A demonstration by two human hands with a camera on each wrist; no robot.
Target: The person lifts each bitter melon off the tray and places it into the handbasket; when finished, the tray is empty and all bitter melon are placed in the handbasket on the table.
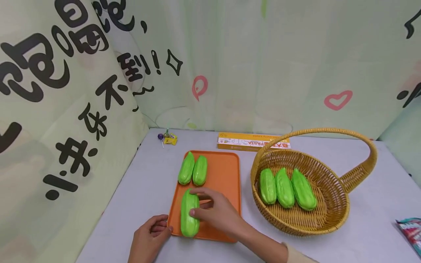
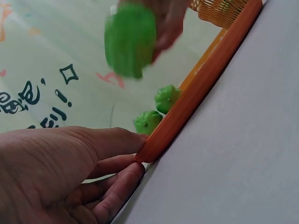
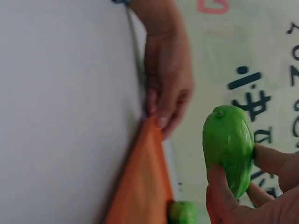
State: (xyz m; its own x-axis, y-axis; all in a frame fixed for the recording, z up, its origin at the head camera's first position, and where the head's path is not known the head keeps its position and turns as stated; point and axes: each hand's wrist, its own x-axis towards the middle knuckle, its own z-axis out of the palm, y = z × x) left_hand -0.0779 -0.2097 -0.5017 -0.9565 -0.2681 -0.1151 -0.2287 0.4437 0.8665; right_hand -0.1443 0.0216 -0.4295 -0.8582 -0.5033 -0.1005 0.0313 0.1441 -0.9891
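My right hand grips a plump, ridged green gourd, thumb on one side and fingers on the other. In the right wrist view the gourd is held up above the orange tray. My left hand pinches the near left corner of the tray; the left wrist view shows the thumb over the rim and fingers below it. Two more green gourds lie side by side at the tray's far left.
Right of the tray stands a wicker basket with a tall handle, holding three green gourds. Behind are a yellow pasta box and small candies. A colourful packet lies at the right edge. Printed curtains enclose the table.
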